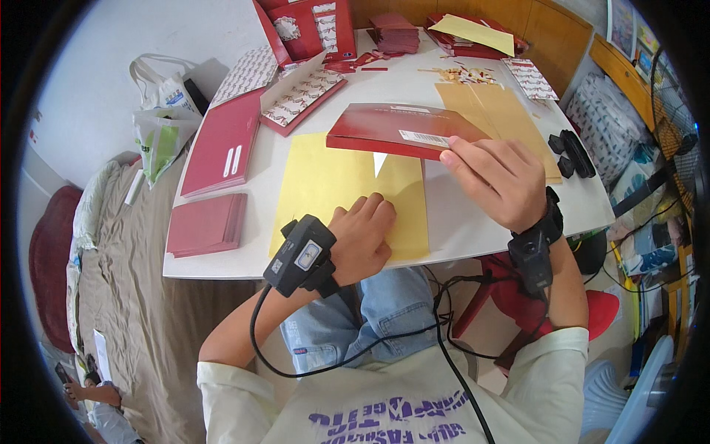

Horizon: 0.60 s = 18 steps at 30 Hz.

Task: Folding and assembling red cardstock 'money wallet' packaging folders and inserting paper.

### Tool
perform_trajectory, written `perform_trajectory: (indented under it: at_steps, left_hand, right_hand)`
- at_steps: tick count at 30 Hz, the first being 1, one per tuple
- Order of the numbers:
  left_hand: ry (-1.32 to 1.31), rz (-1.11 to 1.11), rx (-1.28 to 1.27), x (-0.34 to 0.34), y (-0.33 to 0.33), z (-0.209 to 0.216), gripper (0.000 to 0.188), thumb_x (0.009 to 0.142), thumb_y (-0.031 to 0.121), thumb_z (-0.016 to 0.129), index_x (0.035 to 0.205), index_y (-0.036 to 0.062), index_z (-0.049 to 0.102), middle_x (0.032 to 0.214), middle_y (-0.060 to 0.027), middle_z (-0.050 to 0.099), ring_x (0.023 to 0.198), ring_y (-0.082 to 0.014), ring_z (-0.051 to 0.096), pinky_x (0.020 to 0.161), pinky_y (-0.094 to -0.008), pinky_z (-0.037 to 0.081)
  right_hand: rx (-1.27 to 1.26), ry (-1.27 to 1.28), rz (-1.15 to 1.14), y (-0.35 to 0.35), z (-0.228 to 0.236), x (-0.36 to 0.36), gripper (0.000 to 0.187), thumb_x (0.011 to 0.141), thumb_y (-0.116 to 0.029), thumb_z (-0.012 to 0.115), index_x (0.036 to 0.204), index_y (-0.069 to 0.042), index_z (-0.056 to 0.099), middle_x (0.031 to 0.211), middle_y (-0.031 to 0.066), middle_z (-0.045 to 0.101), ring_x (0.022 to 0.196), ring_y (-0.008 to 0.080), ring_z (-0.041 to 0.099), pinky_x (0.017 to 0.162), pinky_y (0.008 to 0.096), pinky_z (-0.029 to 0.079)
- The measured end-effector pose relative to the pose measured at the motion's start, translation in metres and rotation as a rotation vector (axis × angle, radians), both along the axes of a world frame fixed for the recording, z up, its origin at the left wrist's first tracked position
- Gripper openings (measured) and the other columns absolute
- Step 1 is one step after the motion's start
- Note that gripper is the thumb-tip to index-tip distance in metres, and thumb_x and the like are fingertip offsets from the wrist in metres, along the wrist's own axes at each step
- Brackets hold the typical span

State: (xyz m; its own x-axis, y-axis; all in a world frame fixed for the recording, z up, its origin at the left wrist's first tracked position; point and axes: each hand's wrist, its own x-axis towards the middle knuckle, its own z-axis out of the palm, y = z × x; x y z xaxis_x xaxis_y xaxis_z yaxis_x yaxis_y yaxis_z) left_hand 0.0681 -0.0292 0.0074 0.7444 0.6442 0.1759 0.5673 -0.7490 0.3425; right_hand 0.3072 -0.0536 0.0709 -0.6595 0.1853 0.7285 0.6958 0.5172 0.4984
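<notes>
My right hand (503, 181) grips the near right edge of a flat red box (399, 129), thumb and fingers pinching it. The box is lifted and tilted above a yellow sheet (310, 192), with a white label on its side. A white pointed flap (379, 163) hangs below it. My left hand (364, 235) rests on the sheet near the table's front edge, its fingers curled in. Whatever may be inside them is hidden.
Stacks of red folders (222, 148) and smaller red cards (207, 226) lie at left. An open patterned box (303, 96) and upright red box (307, 33) stand behind. Tan sheets (492, 115), paper scraps (466, 75) and a black object (577, 154) are right. Cables cross my lap.
</notes>
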Motion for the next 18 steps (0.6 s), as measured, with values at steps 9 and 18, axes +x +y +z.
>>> perform_trajectory:
  at_steps: [9, 18]
  left_hand:
    - [-0.05, -0.004, -0.092, -0.009, -0.001, 0.002, 0.033, 0.072, 0.005, 0.059, 0.102, 0.0067, 0.045, 0.099, -0.0114, 0.05, 0.092, -0.0321, 0.054, 0.075, -0.0419, 0.042]
    - [-0.38, -0.102, 0.018, -0.034, -0.026, 0.047, 0.027, 0.076, -0.004, 0.064, 0.097, 0.0066, 0.05, 0.092, -0.0083, 0.052, 0.075, -0.0199, 0.051, 0.066, -0.0294, 0.041]
  right_hand:
    - [-0.07, -0.014, -0.004, -0.001, -0.004, 0.001, 0.029, 0.072, -0.006, 0.067, 0.1, -0.004, 0.066, 0.105, 0.008, 0.068, 0.085, 0.0201, 0.064, 0.06, 0.0287, 0.048]
    - [-0.011, -0.035, 0.003, 0.0, -0.006, -0.003, 0.021, 0.074, -0.008, 0.069, 0.095, -0.007, 0.067, 0.095, 0.0032, 0.065, 0.073, 0.0126, 0.059, 0.058, 0.0247, 0.046]
